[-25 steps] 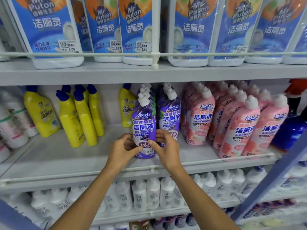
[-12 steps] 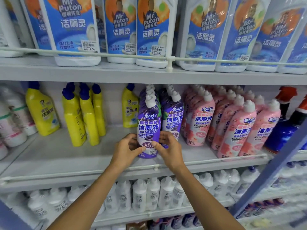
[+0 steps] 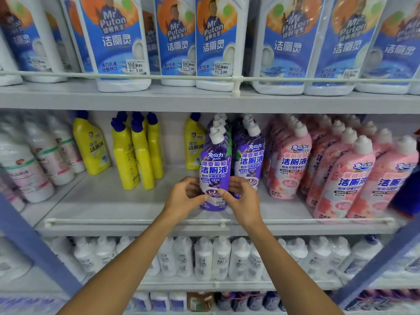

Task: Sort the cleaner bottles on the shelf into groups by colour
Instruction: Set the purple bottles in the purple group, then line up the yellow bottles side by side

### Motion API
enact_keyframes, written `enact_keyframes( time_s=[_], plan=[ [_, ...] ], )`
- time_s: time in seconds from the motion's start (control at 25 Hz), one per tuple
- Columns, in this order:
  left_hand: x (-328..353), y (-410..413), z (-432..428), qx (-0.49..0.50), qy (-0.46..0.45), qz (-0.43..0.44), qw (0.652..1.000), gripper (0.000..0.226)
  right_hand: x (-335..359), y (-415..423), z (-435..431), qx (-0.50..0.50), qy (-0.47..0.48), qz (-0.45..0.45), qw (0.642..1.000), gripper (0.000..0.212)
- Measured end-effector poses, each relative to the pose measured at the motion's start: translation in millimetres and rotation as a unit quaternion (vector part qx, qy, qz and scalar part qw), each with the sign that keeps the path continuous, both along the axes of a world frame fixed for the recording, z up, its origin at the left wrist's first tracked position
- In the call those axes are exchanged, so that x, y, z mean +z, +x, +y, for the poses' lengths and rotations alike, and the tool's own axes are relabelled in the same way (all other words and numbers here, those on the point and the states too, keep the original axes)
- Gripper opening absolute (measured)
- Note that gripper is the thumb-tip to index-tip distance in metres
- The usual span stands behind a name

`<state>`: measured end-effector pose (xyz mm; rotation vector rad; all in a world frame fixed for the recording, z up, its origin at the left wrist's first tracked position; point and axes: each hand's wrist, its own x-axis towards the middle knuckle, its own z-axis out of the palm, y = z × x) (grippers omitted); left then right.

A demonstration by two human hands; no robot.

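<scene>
1. The front purple bottle of toilet cleaner, white cap on top, is upright on the middle shelf, near the front rail; whether its base rests on the shelf or is just clear of it cannot be told
2. The left hand grips the lower left side of this bottle, with the fingers curled towards its back and the thumb tip pressed on the front label
3. The right hand grips the lower right side in the same way, with its thumb on the label close to the left thumb
4. More purple bottles stand in a line straight behind the held one, and a second purple row stands just beside it on the right
5. The pink bottles fill the right part of the shelf in several rows, the nearest row touching or almost touching the second purple row
6. A lone yellow bottle with a blue cap stands at the back, just left of the purple line
7. A cluster of yellow bottles stands further left, well apart from the lone one, with open shelf between
8. White bottles with pale labels stand at the far left of the same shelf
9. The shelf above holds large white bottles with blue "Mr Puton" labels and price stickers
10. The shelf below holds rows of small white bottles
11. A dark blue bottle shows at the right edge
</scene>
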<state>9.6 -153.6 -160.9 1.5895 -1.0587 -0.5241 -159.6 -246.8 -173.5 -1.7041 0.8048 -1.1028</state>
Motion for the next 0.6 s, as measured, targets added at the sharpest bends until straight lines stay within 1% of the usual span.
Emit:
enact_keyframes(
  time_s=[0.12, 0.2, 0.28, 0.48, 0.6],
  plan=[
    [4.9, 12.3, 16.9, 0.045, -0.016, -0.004, 0.999, 0.060, 3.1, -5.9, 4.4, 0.009, 0.002, -0.016, 1.000, 0.054],
    [9.6, 24.5, 35.3, 0.057, -0.038, 0.003, 0.998, 0.068, 7.3, -11.9, 17.9, 0.009, 0.008, -0.037, 0.999, 0.054],
    [18.2, 35.1, 55.3, 0.058, -0.065, 0.014, 0.996, 0.072, 12.5, -13.5, 34.8, 0.011, -0.007, -0.042, 0.999, 0.056],
    [28.0, 76.4, 93.1, 0.019, -0.084, 0.013, 0.996, 0.077, 26.8, 21.5, 71.5, 0.075, -0.046, 0.002, 0.996, 0.073],
    [26.7, 116.6, 115.1, 0.011, -0.072, 0.008, 0.997, 0.076, 38.8, 61.1, 87.3, 0.082, -0.054, 0.040, 0.994, 0.082]
  ],
)
